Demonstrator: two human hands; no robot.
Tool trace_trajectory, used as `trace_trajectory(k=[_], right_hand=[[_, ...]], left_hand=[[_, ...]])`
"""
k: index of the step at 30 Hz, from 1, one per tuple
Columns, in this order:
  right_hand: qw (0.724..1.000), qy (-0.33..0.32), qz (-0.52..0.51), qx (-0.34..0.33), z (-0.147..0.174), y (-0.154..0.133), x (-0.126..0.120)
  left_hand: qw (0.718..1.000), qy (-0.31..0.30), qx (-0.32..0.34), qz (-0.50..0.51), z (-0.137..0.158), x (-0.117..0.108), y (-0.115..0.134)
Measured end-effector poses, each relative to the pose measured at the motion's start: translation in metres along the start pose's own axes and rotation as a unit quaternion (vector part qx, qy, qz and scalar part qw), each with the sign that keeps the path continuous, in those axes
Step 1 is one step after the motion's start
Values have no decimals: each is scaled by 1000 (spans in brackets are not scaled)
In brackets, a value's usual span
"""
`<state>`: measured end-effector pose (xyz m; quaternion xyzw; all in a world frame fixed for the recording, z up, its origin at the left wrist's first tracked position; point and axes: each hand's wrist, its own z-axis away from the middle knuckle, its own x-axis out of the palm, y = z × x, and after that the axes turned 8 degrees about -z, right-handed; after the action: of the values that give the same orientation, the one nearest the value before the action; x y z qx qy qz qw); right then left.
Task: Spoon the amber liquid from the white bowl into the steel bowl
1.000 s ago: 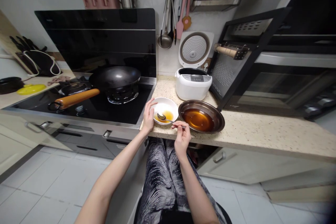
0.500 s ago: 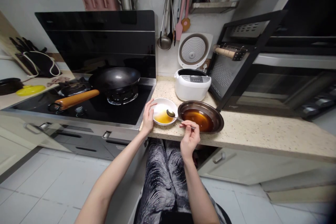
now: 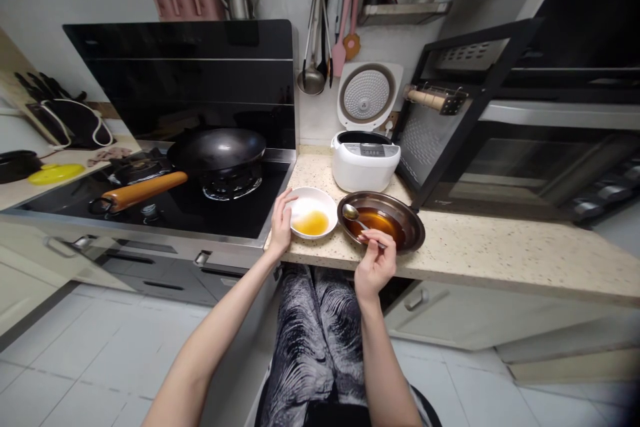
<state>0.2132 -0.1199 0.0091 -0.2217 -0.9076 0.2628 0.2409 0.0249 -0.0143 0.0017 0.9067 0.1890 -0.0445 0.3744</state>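
My left hand (image 3: 281,223) grips the left rim of a white bowl (image 3: 327,202), its fingers curled over the edge. A shallow pool of yellow-orange liquid (image 3: 313,222) lies in that bowl. Between the fingertips of my right hand (image 3: 375,263) is a metal spoon (image 3: 351,212), its head over the left part of a dark metal bowl (image 3: 416,227). This wider bowl holds amber-brown liquid (image 3: 383,221). Whether the spoon carries any liquid I cannot tell.
A white rice cooker (image 3: 365,167) with raised lid stands behind the bowls. Left is a gas stove bearing a wok (image 3: 220,149) with its wooden handle (image 3: 145,191) towards me. An oven (image 3: 540,167) fills the right side. Utensils (image 3: 316,33) hang on the wall.
My right hand has carried the spoon rightward, from over the white bowl to over the dark metal bowl. My left hand stays on the white bowl's rim.
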Motion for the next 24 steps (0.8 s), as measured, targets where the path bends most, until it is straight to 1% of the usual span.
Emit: trace_trajectory(k=[3, 6, 10, 13, 16, 21, 23, 24], right_hand=[[999, -25, 31, -28, 1, 5, -4], [994, -60, 58, -75, 1, 8, -6], [979, -117, 83, -145, -2, 9, -8], [966, -159, 95, -181, -3, 10, -9], [956, -194, 101, -197, -3, 11, -10], [940, -255, 114, -197, -4, 13, -14], [939, -264, 112, -189, -5, 15, -15], [942, -259, 109, -182, -5, 15, -15]], left_hand=[[1000, -1, -1, 1, 0, 0, 0], [1000, -1, -3, 0, 0, 0, 1], [1000, -3, -2, -4, 0, -1, 1], [1000, -4, 0, -4, 0, -1, 1], [1000, -4, 1, -4, 0, 0, 0], [1000, 0, -1, -3, 0, 0, 0], [1000, 0, -3, -2, 0, 0, 0], [1000, 0, -3, -2, 0, 0, 0]])
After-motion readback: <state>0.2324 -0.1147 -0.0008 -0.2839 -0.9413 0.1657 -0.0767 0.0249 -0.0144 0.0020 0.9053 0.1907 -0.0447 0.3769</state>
